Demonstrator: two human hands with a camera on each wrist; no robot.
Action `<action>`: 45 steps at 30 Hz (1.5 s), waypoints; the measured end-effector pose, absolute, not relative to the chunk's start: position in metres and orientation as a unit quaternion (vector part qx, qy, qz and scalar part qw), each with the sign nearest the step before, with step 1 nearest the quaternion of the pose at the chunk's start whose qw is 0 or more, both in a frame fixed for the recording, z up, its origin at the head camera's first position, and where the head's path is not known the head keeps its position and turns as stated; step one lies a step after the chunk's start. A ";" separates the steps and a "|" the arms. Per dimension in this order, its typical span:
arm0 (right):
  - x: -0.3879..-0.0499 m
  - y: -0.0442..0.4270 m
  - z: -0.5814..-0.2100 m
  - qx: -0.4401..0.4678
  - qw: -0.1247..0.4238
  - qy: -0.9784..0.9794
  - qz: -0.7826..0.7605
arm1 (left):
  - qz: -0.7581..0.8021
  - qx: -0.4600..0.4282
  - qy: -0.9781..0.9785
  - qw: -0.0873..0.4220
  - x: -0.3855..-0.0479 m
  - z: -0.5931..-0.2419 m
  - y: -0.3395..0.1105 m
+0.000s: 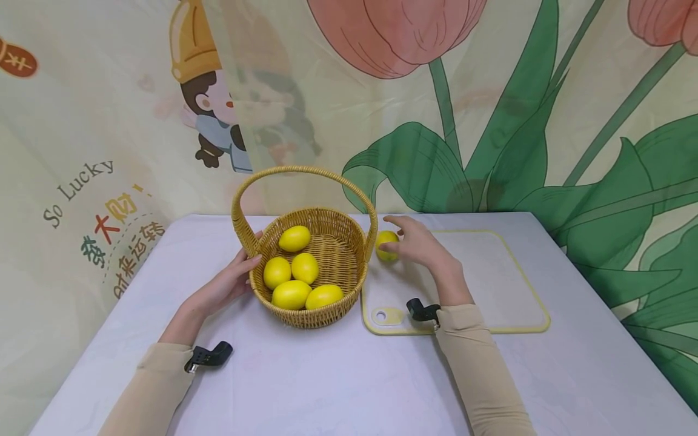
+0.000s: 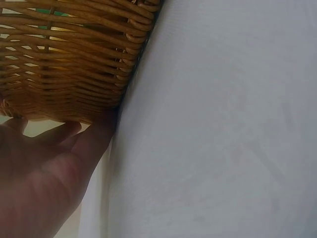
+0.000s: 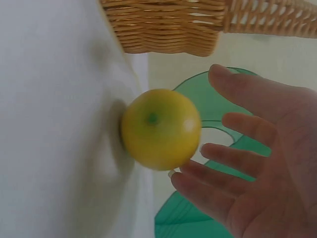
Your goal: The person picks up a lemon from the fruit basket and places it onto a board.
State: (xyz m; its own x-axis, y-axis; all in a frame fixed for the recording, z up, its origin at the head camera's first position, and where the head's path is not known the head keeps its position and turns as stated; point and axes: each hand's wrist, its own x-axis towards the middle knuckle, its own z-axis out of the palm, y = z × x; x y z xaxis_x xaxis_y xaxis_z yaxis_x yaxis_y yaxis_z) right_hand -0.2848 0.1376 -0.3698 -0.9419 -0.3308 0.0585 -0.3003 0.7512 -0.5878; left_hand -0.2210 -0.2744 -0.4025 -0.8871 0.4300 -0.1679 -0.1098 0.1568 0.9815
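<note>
My right hand [image 1: 426, 242] is loosely spread, its fingers parted and only slightly bent, with a yellow lemon [image 3: 161, 129] sitting just in front of the fingertips. The lemon lies on the white cutting board [image 1: 491, 272], toward the board's far left corner, between my right hand and the wicker basket [image 1: 306, 318]. From the head, my thumb crosses in front of the lemon while my forefinger reaches out beyond it; from the right wrist, the palm stands well apart from the fruit, and only the lower fingertips come close to its edge (whether one actually touches the skin, I cannot tell). A greenish spot on the lemon faces that wrist view.

My left hand [image 1: 225, 286] is at the basket's left side, its fingers extended and resting against the outer wall, low down near the table [image 1: 305, 387], while the thumb lies by the rim close to the foot of the handle [image 1: 303, 170]. The basket stands upright, its handle arching over the top. Inside it, five more lemons [image 1: 304, 268] are gathered toward the left and front, leaving the woven floor showing at the right.
</note>
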 end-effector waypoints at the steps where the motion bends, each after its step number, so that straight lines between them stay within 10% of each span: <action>1: -0.284 0.138 -0.368 -0.171 0.021 0.935 -0.309 | 0.638 0.110 0.732 0.211 -0.221 -0.403 -0.275; 45: -0.211 0.140 -0.272 -0.249 -0.123 0.889 -0.363 | 0.634 0.116 0.735 0.208 -0.219 -0.402 -0.275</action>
State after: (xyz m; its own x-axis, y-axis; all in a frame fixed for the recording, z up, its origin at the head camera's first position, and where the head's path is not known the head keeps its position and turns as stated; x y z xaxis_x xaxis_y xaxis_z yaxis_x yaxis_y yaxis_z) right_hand -0.2107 0.1403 -0.2724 -0.8459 -0.3532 0.3995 -0.5319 0.6120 -0.5853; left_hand -0.2187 -0.2751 -0.4019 -0.8865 0.4344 -0.1591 -0.0938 0.1680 0.9813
